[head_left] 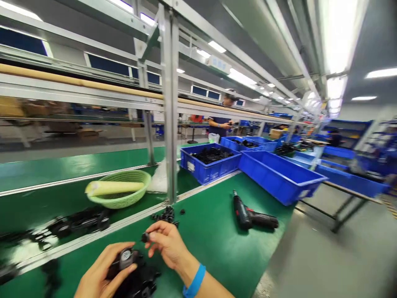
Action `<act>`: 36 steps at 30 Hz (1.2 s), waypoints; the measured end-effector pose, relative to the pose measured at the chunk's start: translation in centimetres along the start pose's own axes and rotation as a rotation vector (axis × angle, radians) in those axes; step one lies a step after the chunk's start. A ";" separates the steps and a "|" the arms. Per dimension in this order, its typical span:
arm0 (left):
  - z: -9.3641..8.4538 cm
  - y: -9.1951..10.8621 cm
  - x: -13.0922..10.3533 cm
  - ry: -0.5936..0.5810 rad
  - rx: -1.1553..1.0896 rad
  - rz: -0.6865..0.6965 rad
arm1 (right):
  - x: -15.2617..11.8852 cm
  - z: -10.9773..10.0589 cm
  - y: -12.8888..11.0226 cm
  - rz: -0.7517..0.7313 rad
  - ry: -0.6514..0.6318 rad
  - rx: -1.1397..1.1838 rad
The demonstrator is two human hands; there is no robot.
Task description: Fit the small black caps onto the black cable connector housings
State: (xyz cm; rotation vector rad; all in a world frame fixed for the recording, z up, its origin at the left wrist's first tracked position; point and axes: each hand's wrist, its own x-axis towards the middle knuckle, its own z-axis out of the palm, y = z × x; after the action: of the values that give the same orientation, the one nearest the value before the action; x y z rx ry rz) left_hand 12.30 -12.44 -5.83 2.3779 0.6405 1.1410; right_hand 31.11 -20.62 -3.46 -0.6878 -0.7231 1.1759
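Note:
My left hand [101,273] grips a black plastic part [125,258] with a round grey label, low over the green bench at the bottom left. My right hand [167,244], with a blue wristband, pinches a small black piece [145,237] between thumb and fingers just above that part. A heap of small black pieces [167,214] lies on the bench right behind my right hand, beside the metal post. More black parts [141,283] lie under my hands.
A cordless screwdriver [252,216] lies on the green bench [214,236] to the right. Blue bins [279,176] stand behind it. A green basket [119,188] sits beyond a metal post [170,103]. Black parts [77,223] lie on the belt. A person [221,122] works far back.

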 end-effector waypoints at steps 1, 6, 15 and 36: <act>-0.2 0.8 0.0 0.004 -0.009 -0.004 | -0.3 0.1 0.1 -0.018 -0.008 -0.024; -0.5 2.7 0.2 -0.048 -0.113 -0.130 | -1.3 -0.3 0.9 -0.166 -0.062 -0.250; -0.4 2.7 -0.2 -0.109 -0.255 -0.151 | -2.4 0.2 1.5 -0.766 -0.160 -0.976; -0.2 1.8 0.2 -0.136 -0.099 0.217 | -1.8 0.3 2.8 -1.135 0.001 -1.487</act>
State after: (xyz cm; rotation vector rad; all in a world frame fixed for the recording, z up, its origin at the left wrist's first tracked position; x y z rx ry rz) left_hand 12.67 -13.71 -4.65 2.4587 0.2788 1.0574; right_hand 28.95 -21.68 -5.74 -1.1768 -1.6677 -0.5936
